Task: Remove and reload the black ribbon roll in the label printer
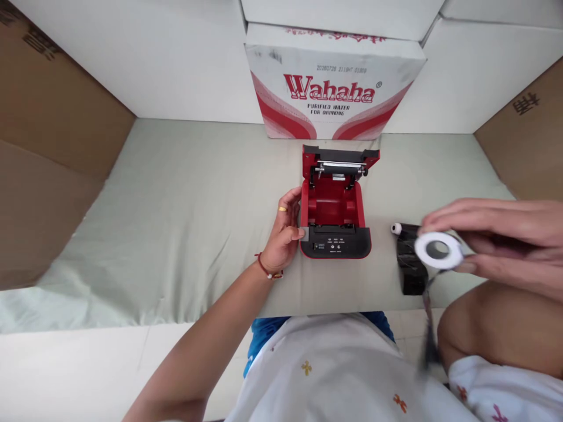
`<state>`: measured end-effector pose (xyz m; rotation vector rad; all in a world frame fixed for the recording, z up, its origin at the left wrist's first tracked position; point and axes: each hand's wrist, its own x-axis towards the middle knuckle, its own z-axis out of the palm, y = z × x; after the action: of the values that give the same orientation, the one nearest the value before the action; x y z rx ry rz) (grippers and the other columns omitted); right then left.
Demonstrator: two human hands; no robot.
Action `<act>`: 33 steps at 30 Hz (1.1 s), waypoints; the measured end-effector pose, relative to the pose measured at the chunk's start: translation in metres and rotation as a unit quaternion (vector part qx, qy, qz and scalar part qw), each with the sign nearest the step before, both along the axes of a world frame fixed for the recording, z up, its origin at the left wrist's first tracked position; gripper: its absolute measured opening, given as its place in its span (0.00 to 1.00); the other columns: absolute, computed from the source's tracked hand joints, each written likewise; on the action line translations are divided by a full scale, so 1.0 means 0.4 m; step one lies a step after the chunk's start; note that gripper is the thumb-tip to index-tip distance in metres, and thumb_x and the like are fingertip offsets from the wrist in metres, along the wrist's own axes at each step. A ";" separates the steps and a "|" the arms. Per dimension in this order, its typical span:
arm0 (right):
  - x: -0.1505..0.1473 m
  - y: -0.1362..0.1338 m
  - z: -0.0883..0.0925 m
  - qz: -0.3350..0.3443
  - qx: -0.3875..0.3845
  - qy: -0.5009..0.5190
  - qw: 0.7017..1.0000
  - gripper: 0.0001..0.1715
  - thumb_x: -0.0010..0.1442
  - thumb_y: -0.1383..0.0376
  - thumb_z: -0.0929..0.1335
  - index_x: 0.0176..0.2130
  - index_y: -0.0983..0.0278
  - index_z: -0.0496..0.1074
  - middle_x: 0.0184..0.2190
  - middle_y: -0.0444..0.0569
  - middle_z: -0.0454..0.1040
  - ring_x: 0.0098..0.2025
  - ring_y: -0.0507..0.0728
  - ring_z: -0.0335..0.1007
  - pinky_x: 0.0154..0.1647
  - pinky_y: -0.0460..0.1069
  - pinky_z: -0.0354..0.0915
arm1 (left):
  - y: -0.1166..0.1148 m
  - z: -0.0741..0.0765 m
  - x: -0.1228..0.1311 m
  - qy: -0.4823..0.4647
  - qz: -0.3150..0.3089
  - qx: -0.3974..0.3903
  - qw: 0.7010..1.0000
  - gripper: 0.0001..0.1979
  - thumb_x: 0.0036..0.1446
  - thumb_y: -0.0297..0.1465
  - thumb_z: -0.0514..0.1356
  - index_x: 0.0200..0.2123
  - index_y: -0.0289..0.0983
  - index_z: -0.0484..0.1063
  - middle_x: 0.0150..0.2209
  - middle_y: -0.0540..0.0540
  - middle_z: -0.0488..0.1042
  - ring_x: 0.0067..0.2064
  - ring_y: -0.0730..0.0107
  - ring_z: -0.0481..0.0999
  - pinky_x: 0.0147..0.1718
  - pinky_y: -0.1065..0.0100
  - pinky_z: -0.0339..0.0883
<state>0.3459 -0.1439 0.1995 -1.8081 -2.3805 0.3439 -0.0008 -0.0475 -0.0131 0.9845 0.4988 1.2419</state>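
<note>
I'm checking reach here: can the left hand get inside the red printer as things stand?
Probably yes: the left hand touches the side of the printer, the lid stands raised, and nothing visible covers the red compartment.

On the bench [185, 199] sits the printer [336, 241], its lid [341, 156] raised at the far side and the Wahaha box [334, 94] standing behind it. The left hand [285, 234] touches the printer's left side. To the printer's right lies a film roll [412, 269]; in front of part of it, the right hand [492, 234] holds a ring-ended roll [453, 252]. One carton [65, 146] stands at the far left, another carton [528, 123] at the right.
</note>
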 end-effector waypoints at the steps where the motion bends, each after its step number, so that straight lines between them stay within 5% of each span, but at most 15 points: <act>1: -0.043 0.016 -0.006 -0.003 0.009 0.005 1.000 0.25 0.69 0.53 0.78 0.62 0.55 0.84 0.50 0.53 0.87 0.47 0.65 0.84 0.47 0.55 0.74 | 0.000 -0.001 0.001 0.001 0.003 0.002 1.000 0.43 0.51 0.50 0.82 0.70 0.56 0.76 0.79 0.49 0.70 0.84 0.41 0.61 0.84 0.42 0.56; 8: -0.338 0.186 -0.121 0.024 0.018 -0.014 0.999 0.17 0.74 0.65 0.71 0.58 0.59 0.84 0.53 0.54 0.89 0.47 0.64 0.86 0.43 0.55 0.74 | -0.001 -0.001 -0.003 0.006 -0.003 0.006 1.000 0.44 0.53 0.49 0.82 0.71 0.54 0.74 0.79 0.47 0.70 0.82 0.41 0.64 0.82 0.41 0.57; 14: -0.412 0.228 -0.105 -0.027 -0.043 -0.165 0.985 0.19 0.73 0.70 0.69 0.58 0.63 0.84 0.53 0.62 0.89 0.43 0.69 0.87 0.34 0.57 0.68 | -0.002 0.001 -0.005 0.010 -0.006 0.004 1.000 0.44 0.53 0.48 0.81 0.71 0.54 0.74 0.79 0.46 0.70 0.84 0.41 0.62 0.84 0.42 0.55; 21: -0.425 0.279 -0.141 -0.048 -0.051 -0.149 0.986 0.23 0.74 0.69 0.70 0.63 0.59 0.84 0.48 0.60 0.91 0.47 0.71 0.88 0.38 0.57 0.72 | 0.005 -0.006 -0.004 0.006 -0.007 0.004 1.000 0.44 0.51 0.46 0.81 0.70 0.55 0.74 0.79 0.47 0.70 0.84 0.40 0.62 0.83 0.42 0.57; 25: -0.402 0.264 -0.151 -0.031 -0.043 -0.100 0.994 0.21 0.76 0.66 0.71 0.64 0.60 0.84 0.54 0.60 0.90 0.51 0.71 0.89 0.45 0.60 0.77 | 0.003 -0.005 -0.005 0.007 -0.009 0.006 1.000 0.43 0.53 0.45 0.80 0.71 0.54 0.74 0.79 0.47 0.70 0.83 0.41 0.62 0.82 0.42 0.57; 30: -0.323 0.161 -0.141 0.120 0.082 0.122 0.982 0.16 0.80 0.66 0.70 0.60 0.61 0.85 0.61 0.54 0.89 0.58 0.65 0.86 0.59 0.61 0.81 | -0.001 -0.012 -0.006 0.050 0.011 0.058 0.997 0.42 0.59 0.52 0.76 0.74 0.54 0.70 0.79 0.45 0.68 0.80 0.41 0.67 0.80 0.40 0.62; 33: -0.281 0.087 -0.151 0.188 0.140 0.168 0.957 0.12 0.81 0.68 0.71 0.56 0.64 0.86 0.58 0.54 0.91 0.59 0.64 0.84 0.60 0.60 0.83 | -0.020 0.001 -0.017 0.156 0.108 0.162 0.968 0.35 0.70 0.52 0.68 0.75 0.52 0.70 0.77 0.42 0.69 0.79 0.42 0.68 0.79 0.37 0.63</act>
<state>0.2336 -0.1091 0.1391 -1.0767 -2.3672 0.3043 -0.0077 -0.0556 -0.0125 1.4457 0.6753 1.3977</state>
